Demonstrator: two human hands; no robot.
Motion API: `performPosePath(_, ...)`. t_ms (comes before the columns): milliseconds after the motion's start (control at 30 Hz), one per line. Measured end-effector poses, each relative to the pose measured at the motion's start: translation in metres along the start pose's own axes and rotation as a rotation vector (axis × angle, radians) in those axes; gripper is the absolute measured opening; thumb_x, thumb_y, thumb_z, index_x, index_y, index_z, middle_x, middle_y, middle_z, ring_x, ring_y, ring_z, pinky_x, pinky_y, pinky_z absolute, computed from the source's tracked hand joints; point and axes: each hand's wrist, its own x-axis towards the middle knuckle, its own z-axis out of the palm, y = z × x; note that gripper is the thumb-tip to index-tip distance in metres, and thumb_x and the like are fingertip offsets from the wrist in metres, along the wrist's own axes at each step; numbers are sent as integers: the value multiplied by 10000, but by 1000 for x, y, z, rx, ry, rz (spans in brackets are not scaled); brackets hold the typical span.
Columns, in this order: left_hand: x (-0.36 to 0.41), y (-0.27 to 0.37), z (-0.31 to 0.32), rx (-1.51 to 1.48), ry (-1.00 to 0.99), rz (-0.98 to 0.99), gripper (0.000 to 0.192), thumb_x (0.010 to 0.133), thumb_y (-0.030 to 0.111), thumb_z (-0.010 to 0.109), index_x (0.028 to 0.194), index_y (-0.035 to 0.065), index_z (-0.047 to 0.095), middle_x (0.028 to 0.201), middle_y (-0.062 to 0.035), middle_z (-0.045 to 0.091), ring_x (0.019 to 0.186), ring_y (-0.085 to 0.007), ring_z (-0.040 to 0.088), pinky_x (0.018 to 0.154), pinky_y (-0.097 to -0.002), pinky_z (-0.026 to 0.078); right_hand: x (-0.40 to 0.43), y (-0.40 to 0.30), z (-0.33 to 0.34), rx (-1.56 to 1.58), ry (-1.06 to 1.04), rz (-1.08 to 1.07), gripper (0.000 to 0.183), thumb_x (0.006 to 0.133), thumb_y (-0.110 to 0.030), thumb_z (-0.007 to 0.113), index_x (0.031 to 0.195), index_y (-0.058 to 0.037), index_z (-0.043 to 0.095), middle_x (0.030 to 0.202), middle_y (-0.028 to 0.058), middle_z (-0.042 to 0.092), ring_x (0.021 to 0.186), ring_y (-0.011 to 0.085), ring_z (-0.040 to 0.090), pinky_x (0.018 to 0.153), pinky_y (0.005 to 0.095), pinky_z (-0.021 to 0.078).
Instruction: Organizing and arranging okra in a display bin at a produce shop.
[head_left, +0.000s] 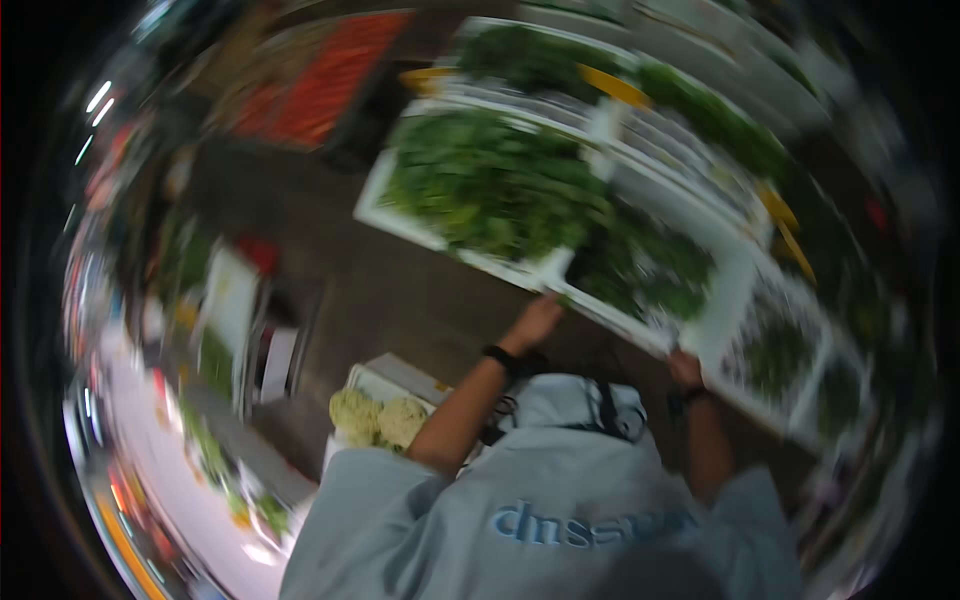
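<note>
A white foam box (724, 292) with dark leafy greens (645, 262) in it lies before me. At its near left corner is my left hand (536, 322), its fingers curled at the rim, with a small bit of green by the fingertips. My right hand (684, 367) grips the same near rim farther right. Blur hides the fingertips of both hands. Left of this box, a second white foam box (375, 191) is heaped with broad green leaves (495, 180).
Yellow tags (615, 86) stick up among the boxes behind. Cauliflowers (356, 416) sit in a box close on my left. Orange-red produce (337, 79) lies at the far left, beyond the dark floor (390, 300). More boxed greens (776, 360) extend to the right.
</note>
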Motion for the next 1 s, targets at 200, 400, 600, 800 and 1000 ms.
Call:
performPosePath(200,35,45,34,-336,-247,-462,386,918,149,531,1287,64,458,957,-65,625,771,-150,607,613,-287,481,-57,-23,3,-196,373,-48,161,783,-141,661,851,1,626,740,45,630,692,102,559,626,290,452)
performPosePath(400,77,40,86,-273,-379,-608,341,899,145,528,1224,60,471,970,-79,614,752,-165,609,607,-284,472,-68,-47,12,-251,405,9,148,791,-124,649,790,-2,565,680,56,572,634,121,544,599,295,448)
performPosePath(600,130,39,130,-207,-207,-684,372,886,145,501,1239,36,457,968,-93,606,800,-204,606,627,-318,475,3,-57,-11,-518,299,-88,196,726,-173,652,740,5,571,659,132,572,624,258,572,612,364,450)
performPosePath(800,173,23,164,-304,-202,-728,366,908,178,457,1261,80,463,1039,-54,605,875,-186,614,713,-353,503,86,-44,-52,-512,162,28,251,680,-238,648,671,8,595,678,200,591,671,364,587,627,444,460)
performPosePath(1000,199,-14,198,-303,-89,-700,351,885,142,574,1209,38,491,949,-35,590,847,-145,596,690,-317,504,151,-16,-73,-571,215,67,268,696,-256,660,681,8,609,660,207,597,645,373,589,614,465,460)
